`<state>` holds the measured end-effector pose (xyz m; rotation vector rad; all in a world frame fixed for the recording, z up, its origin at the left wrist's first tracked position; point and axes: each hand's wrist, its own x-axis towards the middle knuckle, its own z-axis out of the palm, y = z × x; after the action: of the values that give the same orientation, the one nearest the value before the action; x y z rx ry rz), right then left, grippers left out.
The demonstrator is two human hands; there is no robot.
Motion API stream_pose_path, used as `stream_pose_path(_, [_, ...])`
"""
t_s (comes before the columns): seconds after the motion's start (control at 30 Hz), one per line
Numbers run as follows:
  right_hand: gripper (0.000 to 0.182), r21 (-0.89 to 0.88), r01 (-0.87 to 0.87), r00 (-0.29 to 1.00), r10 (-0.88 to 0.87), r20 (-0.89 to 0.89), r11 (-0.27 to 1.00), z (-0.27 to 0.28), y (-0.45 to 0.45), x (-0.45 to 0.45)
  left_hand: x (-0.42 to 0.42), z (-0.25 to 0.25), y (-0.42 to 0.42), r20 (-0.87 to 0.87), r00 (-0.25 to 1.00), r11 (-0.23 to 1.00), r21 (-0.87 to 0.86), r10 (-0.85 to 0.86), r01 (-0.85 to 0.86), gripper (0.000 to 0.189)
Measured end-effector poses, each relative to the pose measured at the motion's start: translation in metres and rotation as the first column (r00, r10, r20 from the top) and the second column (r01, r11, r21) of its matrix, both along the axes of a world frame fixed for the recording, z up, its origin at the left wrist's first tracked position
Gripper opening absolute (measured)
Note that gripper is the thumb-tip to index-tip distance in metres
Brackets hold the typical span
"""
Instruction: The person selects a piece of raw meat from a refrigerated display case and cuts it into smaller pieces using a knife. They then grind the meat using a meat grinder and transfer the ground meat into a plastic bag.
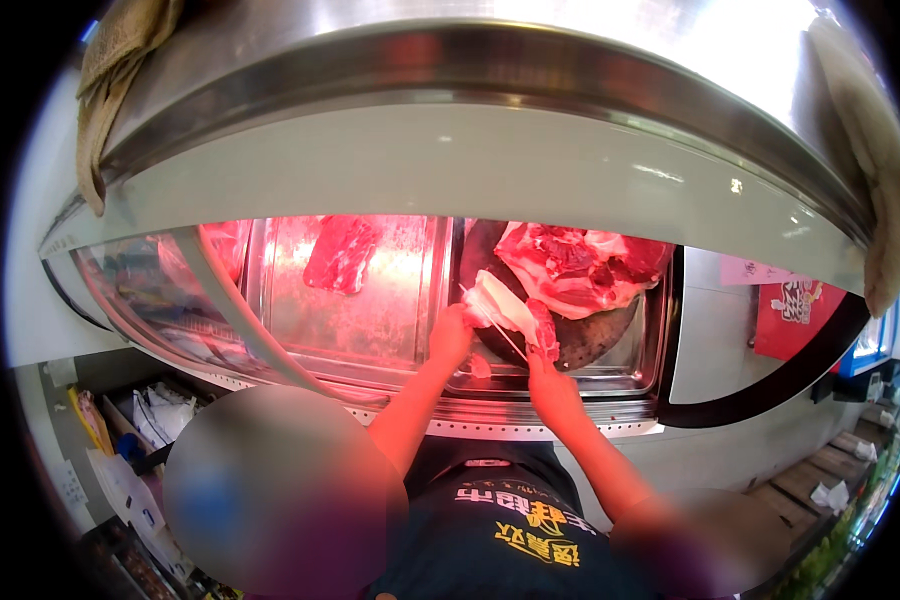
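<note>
My left hand (451, 337) grips the left end of a piece of meat with a thick white fat layer (504, 301). Red flesh shows at that piece's right end, close to my right hand (555, 391). My right hand is closed around a knife (497, 327), whose thin blade slants up and left across the near side of the meat. The handle is mostly hidden in my fingers. Beneath lies a round dark chopping block (600, 343). A large cut of raw meat (581, 270) rests on its far side. A small scrap of meat (480, 366) lies near my left wrist.
Left of the block, a metal tray (382, 330) holds a slab of red meat (343, 255). The display case's pale upper panel (435, 161) overhangs the far side. Curved glass (187, 300) stands at left, and a perforated front ledge (450, 425) runs before my body. Cloths (851, 150) hang above.
</note>
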<state>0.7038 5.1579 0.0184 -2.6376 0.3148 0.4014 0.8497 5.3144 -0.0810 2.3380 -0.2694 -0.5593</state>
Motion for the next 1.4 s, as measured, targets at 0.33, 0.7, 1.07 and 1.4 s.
stream_pose_path(0.33, [0.014, -0.018, -0.088, 0.995, 0.087, -0.053, 0.996, -0.024, -0.008, 0.008, 0.000, -0.017, -0.014, -0.078, 0.975, 0.973, -0.079, 0.209, -0.215, 0.033])
stream_pose_path(0.7, [0.019, -0.098, -0.179, 0.983, 0.175, -0.055, 0.979, -0.013, -0.016, 0.029, -0.022, -0.009, -0.015, -0.120, 0.906, 0.887, -0.186, 0.407, -0.423, 0.025])
stream_pose_path(1.07, [0.026, -0.067, -0.162, 0.987, 0.161, -0.024, 0.984, -0.003, -0.024, 0.028, -0.032, -0.010, -0.013, -0.133, 0.904, 0.845, -0.324, 0.405, -0.426, 0.041])
stream_pose_path(1.4, [0.032, -0.139, -0.256, 0.967, 0.254, -0.034, 0.957, -0.035, -0.025, 0.030, -0.022, -0.006, -0.029, -0.141, 0.883, 0.854, -0.224, 0.448, -0.469, 0.034])
